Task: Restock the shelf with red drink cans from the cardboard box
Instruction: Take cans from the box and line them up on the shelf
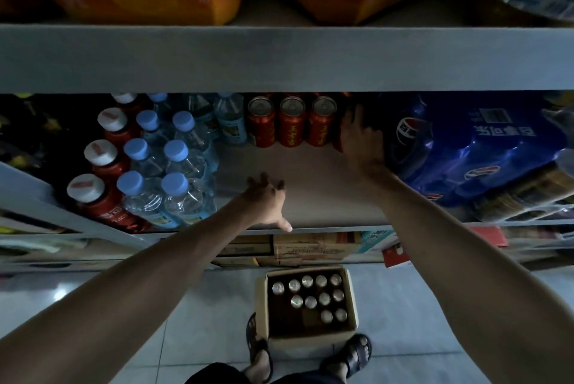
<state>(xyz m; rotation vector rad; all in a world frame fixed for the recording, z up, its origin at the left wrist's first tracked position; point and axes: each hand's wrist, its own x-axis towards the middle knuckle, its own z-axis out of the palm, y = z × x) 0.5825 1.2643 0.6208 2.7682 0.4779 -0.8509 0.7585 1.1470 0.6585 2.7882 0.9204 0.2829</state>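
Observation:
Three red drink cans [291, 124] stand upright in a row at the back of the shelf [313, 191]. My right hand [362, 138] reaches in just right of them and wraps around a fourth red can [337, 138] that it mostly hides. My left hand [267, 203] hovers over the shelf's front part, fingers spread, holding nothing. On the floor between my feet stands the open cardboard box [349, 290] with several more cans [310, 296] seen from their silver tops.
Water bottles with blue caps [175, 166] and red bottles with white caps [99, 153] fill the shelf's left side. A blue shrink-wrapped cola pack [472, 150] lies on the right. A deep shelf board [279, 57] overhangs above. Cartons [310, 248] sit on the lowest level.

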